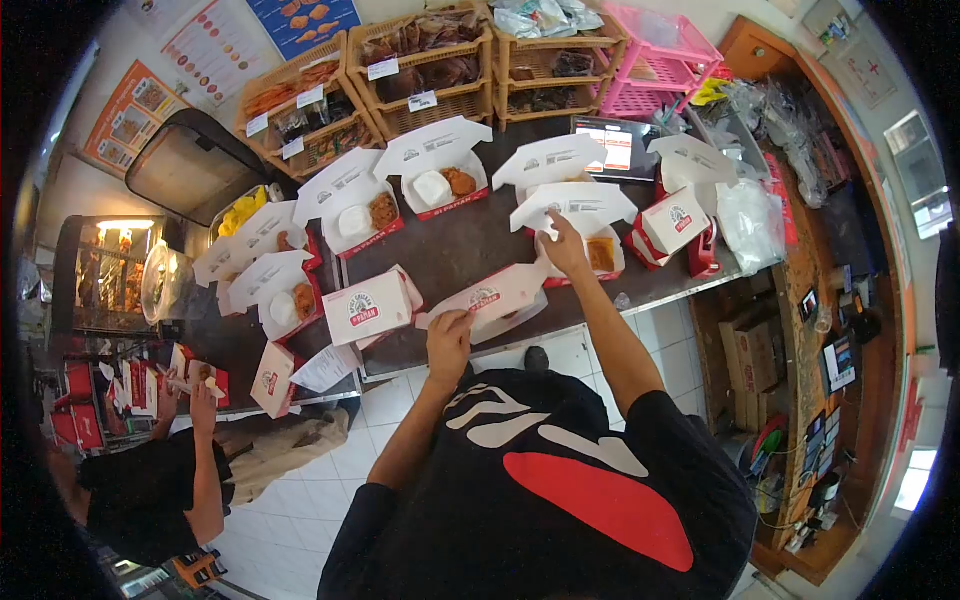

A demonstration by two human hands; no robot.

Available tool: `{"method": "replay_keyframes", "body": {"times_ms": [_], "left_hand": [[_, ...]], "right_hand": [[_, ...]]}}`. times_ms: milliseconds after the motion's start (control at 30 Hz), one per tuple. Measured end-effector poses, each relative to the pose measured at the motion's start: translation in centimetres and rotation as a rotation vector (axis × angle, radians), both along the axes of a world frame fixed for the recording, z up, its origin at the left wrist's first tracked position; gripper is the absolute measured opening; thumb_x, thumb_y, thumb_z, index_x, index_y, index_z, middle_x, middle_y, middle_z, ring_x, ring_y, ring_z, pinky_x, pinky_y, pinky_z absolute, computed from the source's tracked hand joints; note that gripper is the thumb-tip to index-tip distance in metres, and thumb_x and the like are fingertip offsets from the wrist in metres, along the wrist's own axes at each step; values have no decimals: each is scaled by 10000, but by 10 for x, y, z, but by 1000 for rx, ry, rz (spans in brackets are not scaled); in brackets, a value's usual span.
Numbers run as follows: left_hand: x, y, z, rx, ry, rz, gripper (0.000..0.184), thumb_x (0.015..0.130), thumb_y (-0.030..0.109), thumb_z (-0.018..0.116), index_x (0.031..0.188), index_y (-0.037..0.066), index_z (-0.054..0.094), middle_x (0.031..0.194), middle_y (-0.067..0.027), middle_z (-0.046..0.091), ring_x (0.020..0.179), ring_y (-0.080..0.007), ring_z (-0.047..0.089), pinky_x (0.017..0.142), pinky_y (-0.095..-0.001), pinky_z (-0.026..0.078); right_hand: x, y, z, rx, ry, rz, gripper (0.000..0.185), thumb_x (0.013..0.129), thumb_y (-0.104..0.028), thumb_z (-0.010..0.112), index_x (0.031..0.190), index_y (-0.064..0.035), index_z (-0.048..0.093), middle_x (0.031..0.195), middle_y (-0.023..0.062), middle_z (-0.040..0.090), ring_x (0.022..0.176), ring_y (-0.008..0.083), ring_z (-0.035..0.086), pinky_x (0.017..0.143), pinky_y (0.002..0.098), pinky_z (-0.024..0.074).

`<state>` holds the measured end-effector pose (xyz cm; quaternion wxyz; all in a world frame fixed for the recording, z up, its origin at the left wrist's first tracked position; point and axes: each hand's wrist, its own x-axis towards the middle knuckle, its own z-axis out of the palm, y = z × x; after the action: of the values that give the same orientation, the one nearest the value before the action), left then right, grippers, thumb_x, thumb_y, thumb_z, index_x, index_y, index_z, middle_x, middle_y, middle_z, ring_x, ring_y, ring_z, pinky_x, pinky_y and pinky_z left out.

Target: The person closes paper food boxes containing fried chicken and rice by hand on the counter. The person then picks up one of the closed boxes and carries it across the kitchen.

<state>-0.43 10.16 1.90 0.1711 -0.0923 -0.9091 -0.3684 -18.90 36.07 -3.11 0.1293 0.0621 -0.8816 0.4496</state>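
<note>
On the dark counter (450, 250), my left hand (449, 340) rests at the near left end of a white and red box lid (490, 299), its fingers curled at the edge. My right hand (565, 246) reaches over an open box (603, 254) with brown food inside, touching its raised white lid (572, 207). Whether its fingers grip the lid is hard to tell. Left of my left hand sits a closed box (368, 308). Farther back, open boxes hold a white wrapped item (432, 189) and fried chicken (459, 181).
Wicker baskets (425, 60), pink trays (660, 55) and a screen (618, 148) line the back. Plastic bags (752, 222) lie at right. A co-worker (150, 490) handles a box at lower left. Below the counter is a tiled floor (390, 402).
</note>
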Motion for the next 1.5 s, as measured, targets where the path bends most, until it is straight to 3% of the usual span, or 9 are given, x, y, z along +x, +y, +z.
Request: {"method": "replay_keyframes", "body": {"times_ms": [67, 200, 333, 433, 733, 867, 1033, 1233, 1500], "left_hand": [[12, 0, -16, -30, 3, -79, 350, 717, 16, 635, 1059, 76, 685, 1099, -105, 609, 1064, -322, 549, 939, -433, 420], [18, 5, -17, -129, -34, -151, 469, 704, 25, 640, 1169, 89, 632, 1252, -140, 525, 1206, -358, 464, 1035, -478, 352], [11, 11, -7, 28, -149, -189, 499, 705, 80, 677, 1196, 52, 597, 1343, -205, 420, 1299, -398, 359, 1078, -511, 288], [-4, 15, -48, -179, -185, 52, 634, 828, 233, 643, 1358, -25, 409, 1458, -250, 292, 1375, -435, 242, 1112, -549, 217], [-1, 2, -69, -282, -378, 213, 817, 879, 375, 597, 1443, -78, 217, 1534, -256, 151, 1433, -401, 122, 1137, -555, 152], [18, -8, -63, -323, -370, 152, 775, 893, 292, 564, 1445, -96, 182, 1537, -262, 136, 1437, -401, 110, 1139, -554, 148], [28, -5, -77, -243, -360, 168, 755, 898, 223, 535, 1438, -126, 141, 1540, -282, 79, 1434, -415, 100, 1152, -514, 143], [13, 4, -73, 457, -574, 319, 727, 872, 263, 626, 1384, -132, 294, 1376, -327, 409, 1297, -389, 424, 1077, -380, 342], [8, -9, -54, 369, -529, 405, 648, 750, 342, 760, 1213, -60, 549, 1116, -264, 628, 1045, -366, 619, 914, -410, 471]], "right_hand": [[4, -9, 11, 30, 80, 18, 458, 806, -161, 678, 1222, -10, 562, 1224, 212, 567, 859, 335, 635, 763, 392, 513], [47, -41, 65, 170, 5, 328, 496, 809, -203, 675, 1248, -9, 551, 1351, 206, 489, 1124, 337, 549, 929, 420, 449], [105, -57, 33, 596, -73, 550, 590, 853, -307, 614, 1356, -44, 454, 1463, 201, 353, 1353, 361, 338, 1092, 493, 301], [126, -52, 20, 656, -18, 536, 697, 870, -357, 577, 1456, -79, 322, 1552, 180, 184, 1428, 361, 184, 1115, 570, 204], [151, -64, 24, 676, -143, 206, 815, 802, -358, 642, 1397, 91, 315, 1507, 270, 223, 1402, 398, 223, 1110, 536, 234], [189, -66, 40, 725, -281, 341, 819, 813, -395, 642, 1395, 85, 323, 1505, 270, 226, 1412, 390, 198, 1102, 549, 243], [169, -56, 16, 562, -235, 54, 850, 820, -376, 668, 1424, 69, 269, 1472, 294, 284, 1365, 419, 304, 1081, 526, 301], [145, -50, 2, 51, -492, 7, 790, 761, -389, 754, 1302, 96, 445, 1173, 289, 590, 1083, 371, 598, 923, 371, 477], [130, -37, -8, 90, -644, -130, 786, 626, -509, 829, 1121, 48, 580, 934, 198, 663, 869, 279, 659, 757, 357, 515]]}}
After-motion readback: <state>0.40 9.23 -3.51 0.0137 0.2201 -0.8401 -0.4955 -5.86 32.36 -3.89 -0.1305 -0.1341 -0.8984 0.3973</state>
